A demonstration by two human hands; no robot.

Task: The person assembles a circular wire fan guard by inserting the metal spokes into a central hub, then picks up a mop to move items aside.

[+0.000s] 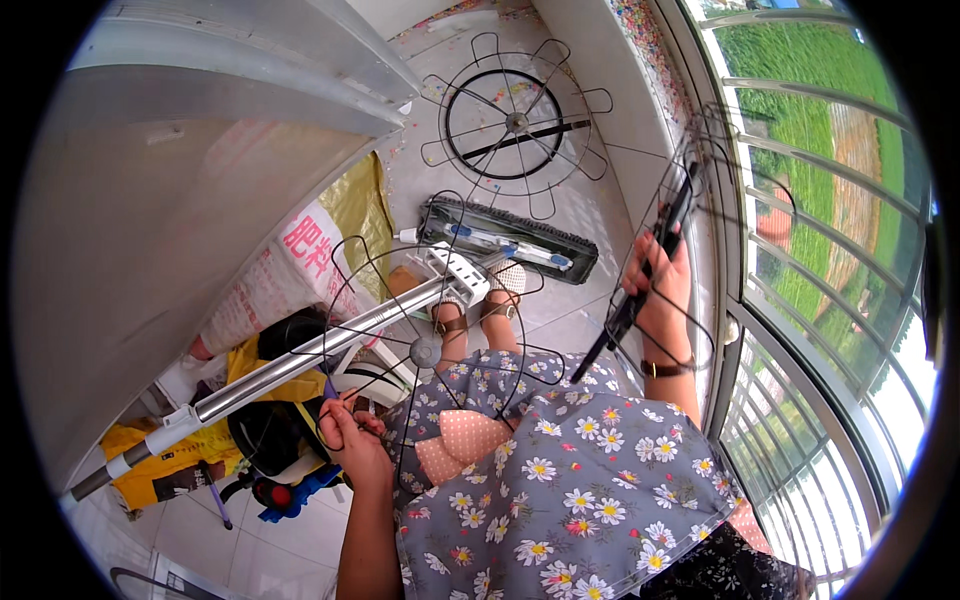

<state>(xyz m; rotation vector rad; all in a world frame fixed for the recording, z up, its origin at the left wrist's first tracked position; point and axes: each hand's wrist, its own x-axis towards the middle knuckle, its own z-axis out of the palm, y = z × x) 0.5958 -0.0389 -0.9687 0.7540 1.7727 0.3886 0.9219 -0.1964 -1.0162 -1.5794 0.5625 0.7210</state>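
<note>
My left hand [355, 440] is closed on the looped edge of a black wire wheel rack [425, 352]. The rack has a grey round hub, thin spokes and wire loops around its rim, and it hangs tilted in front of my apron. My right hand [662, 300] is raised by the window, with its fingers wrapped round a second wire rack [683, 200] seen nearly edge-on. A black bar shows along this rack, and its wires cross in front of the window. A third wire wheel rack [516, 122] lies on the floor ahead, with a thick black ring and a black bar.
A flat mop head [490, 238] lies by my feet. A silver pole [320, 345] with a white slotted end [460, 275] slants across from the lower left. Sacks [300, 255] and a yellow bag [150, 465] crowd the left side. The barred window [800, 150] borders the right.
</note>
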